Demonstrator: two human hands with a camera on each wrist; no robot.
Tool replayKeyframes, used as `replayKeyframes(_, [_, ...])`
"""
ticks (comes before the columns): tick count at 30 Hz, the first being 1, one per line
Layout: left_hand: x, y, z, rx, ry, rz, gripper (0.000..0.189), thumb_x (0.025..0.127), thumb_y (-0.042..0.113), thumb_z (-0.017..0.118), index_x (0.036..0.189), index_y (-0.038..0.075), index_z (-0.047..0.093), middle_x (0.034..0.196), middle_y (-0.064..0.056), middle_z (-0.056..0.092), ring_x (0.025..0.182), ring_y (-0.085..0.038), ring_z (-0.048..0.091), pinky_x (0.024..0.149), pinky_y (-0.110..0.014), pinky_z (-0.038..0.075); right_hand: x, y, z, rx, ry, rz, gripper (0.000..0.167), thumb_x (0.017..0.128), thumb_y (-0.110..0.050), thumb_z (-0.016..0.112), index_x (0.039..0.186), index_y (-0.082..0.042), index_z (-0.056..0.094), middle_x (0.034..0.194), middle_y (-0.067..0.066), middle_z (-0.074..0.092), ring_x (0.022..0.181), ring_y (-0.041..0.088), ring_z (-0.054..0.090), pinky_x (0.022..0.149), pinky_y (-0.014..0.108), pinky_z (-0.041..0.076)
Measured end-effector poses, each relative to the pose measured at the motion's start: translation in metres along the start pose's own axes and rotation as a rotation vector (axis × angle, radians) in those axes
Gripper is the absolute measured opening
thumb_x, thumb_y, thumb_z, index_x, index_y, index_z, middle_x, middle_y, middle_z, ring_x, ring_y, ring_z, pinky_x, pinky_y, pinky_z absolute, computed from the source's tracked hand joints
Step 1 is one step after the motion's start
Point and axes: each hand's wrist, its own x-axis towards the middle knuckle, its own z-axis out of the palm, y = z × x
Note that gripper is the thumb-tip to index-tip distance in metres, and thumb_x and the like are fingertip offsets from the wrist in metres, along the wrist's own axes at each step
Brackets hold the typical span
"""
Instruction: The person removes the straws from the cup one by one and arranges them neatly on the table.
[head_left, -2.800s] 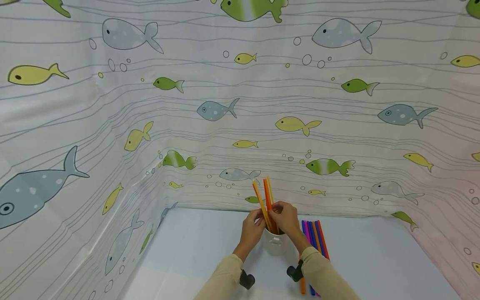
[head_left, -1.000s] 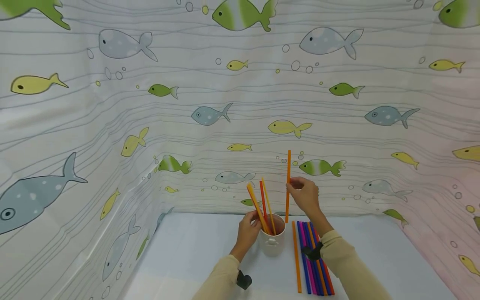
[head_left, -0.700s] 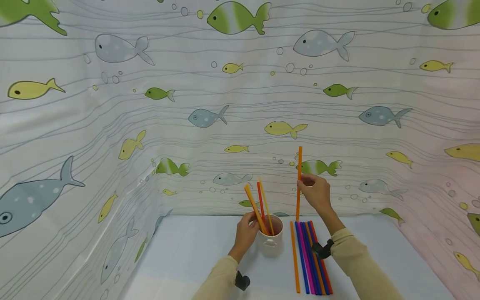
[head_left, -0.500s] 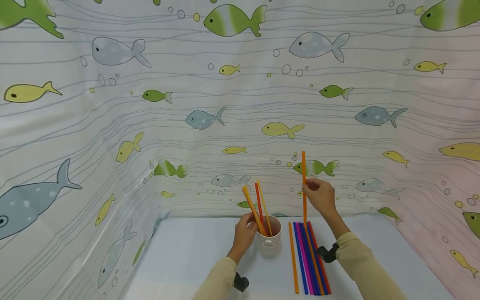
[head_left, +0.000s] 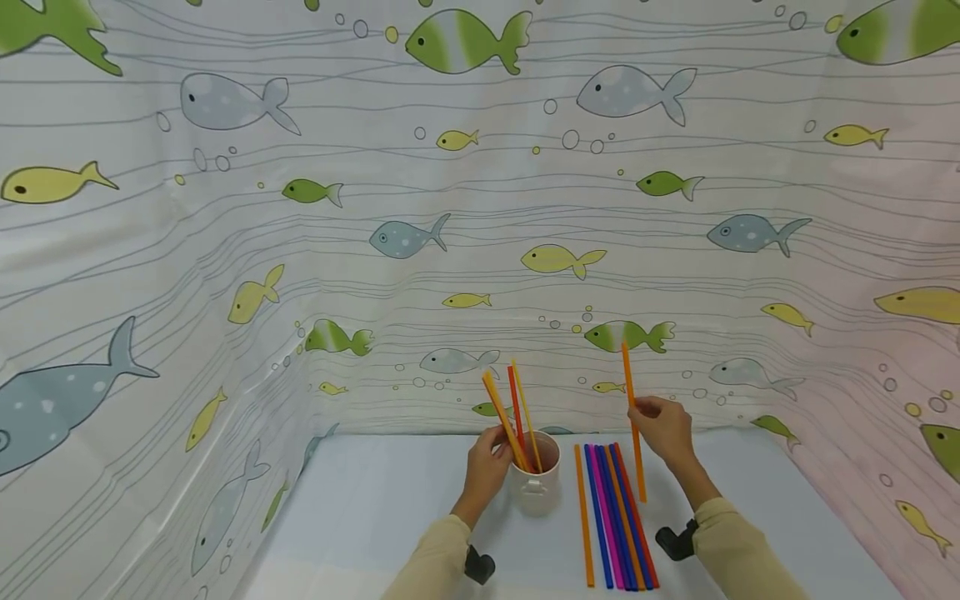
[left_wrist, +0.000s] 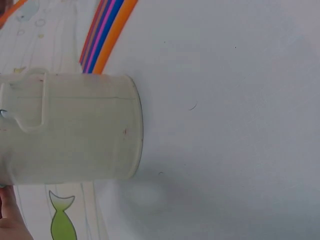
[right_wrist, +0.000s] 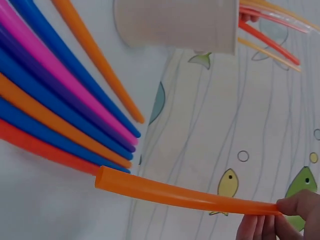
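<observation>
My right hand pinches an orange drinking straw near its middle, thumb against fingertips. The straw stands nearly upright, its lower end just right of the row of straws; its hollow end shows in the right wrist view. My left hand holds the white mug at its left rim, fingers right by the leaning straws; part of its grip is hidden. Several orange, red and yellow straws lean in the mug. In the left wrist view the mug's handle shows on its side.
Right of the mug, blue, pink, purple, orange and red straws lie side by side on the white table. A single orange straw lies at their left. A fish-patterned sheet hangs behind and at both sides.
My right hand has taken the orange straw out of the mug, carried it right across the row and lowered it. The left hand stays at the mug's rim.
</observation>
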Motion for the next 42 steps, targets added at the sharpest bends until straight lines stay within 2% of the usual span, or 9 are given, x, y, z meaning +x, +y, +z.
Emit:
replayKeyframes(9, [0.001,-0.001,-0.001,0.006,0.002,-0.002,0.029,0.092,0.003,0.064,0.121,-0.002,0.062,0.116,-0.011,0.062,0.112,-0.029,0.061,0.094,-0.031,0.052,-0.021,0.042,0.006,0.012,-0.105,0.104,0.033,0.087,-0.016,0.069,0.111,0.008,0.068,0.096,0.02,0.07,0.071,0.02,0.069,0.057,0.028,0.057])
replayKeyframes(15, [0.001,-0.001,0.0,-0.018,0.003,0.011,0.03,0.091,0.001,0.064,0.12,-0.005,0.062,0.115,-0.012,0.062,0.112,-0.03,0.061,0.094,-0.03,0.052,-0.036,0.063,0.013,-0.012,-0.154,0.178,0.033,0.086,-0.016,0.07,0.108,0.008,0.069,0.089,0.016,0.072,0.066,0.017,0.067,0.054,0.027,0.056])
replayKeyframes(18, [0.001,0.0,-0.001,-0.02,-0.004,-0.001,0.031,0.091,0.003,0.063,0.121,-0.004,0.061,0.116,-0.011,0.062,0.113,-0.029,0.06,0.094,-0.029,0.052,-0.041,0.071,0.017,-0.012,-0.178,0.211,0.032,0.086,-0.015,0.07,0.106,0.009,0.069,0.087,0.015,0.071,0.066,0.017,0.066,0.054,0.028,0.056])
replayKeyframes(22, [0.001,0.0,-0.001,-0.023,-0.011,-0.029,0.031,0.092,0.005,0.063,0.123,-0.001,0.061,0.117,-0.009,0.062,0.114,-0.027,0.06,0.095,-0.029,0.051,-0.046,0.078,0.021,-0.019,-0.21,0.241,0.031,0.086,-0.015,0.069,0.104,0.01,0.069,0.086,0.016,0.071,0.066,0.017,0.065,0.054,0.03,0.056])
replayKeyframes(32, [0.0,0.002,0.001,-0.027,-0.001,-0.029,0.031,0.092,0.004,0.063,0.123,-0.001,0.061,0.117,-0.009,0.062,0.114,-0.027,0.06,0.095,-0.029,0.052,-0.057,0.088,0.026,-0.029,-0.247,0.274,0.029,0.087,-0.013,0.068,0.102,0.012,0.068,0.083,0.014,0.07,0.067,0.016,0.063,0.054,0.029,0.055])
replayKeyframes(34, [0.0,0.002,0.0,-0.026,-0.004,-0.045,0.032,0.092,0.005,0.063,0.124,-0.001,0.061,0.117,-0.008,0.062,0.114,-0.026,0.059,0.095,-0.028,0.051,-0.059,0.088,0.026,-0.03,-0.248,0.273,0.029,0.087,-0.013,0.068,0.102,0.012,0.068,0.084,0.015,0.07,0.068,0.017,0.064,0.055,0.029,0.055])
replayKeyframes(42, [0.001,0.0,0.0,-0.032,-0.006,-0.041,0.032,0.093,0.006,0.063,0.124,-0.002,0.061,0.118,-0.009,0.061,0.115,-0.027,0.059,0.095,-0.028,0.051,-0.061,0.093,0.028,-0.072,-0.26,0.263,0.027,0.084,-0.015,0.073,0.097,0.009,0.071,0.087,0.017,0.071,0.078,0.026,0.066,0.061,0.035,0.057])
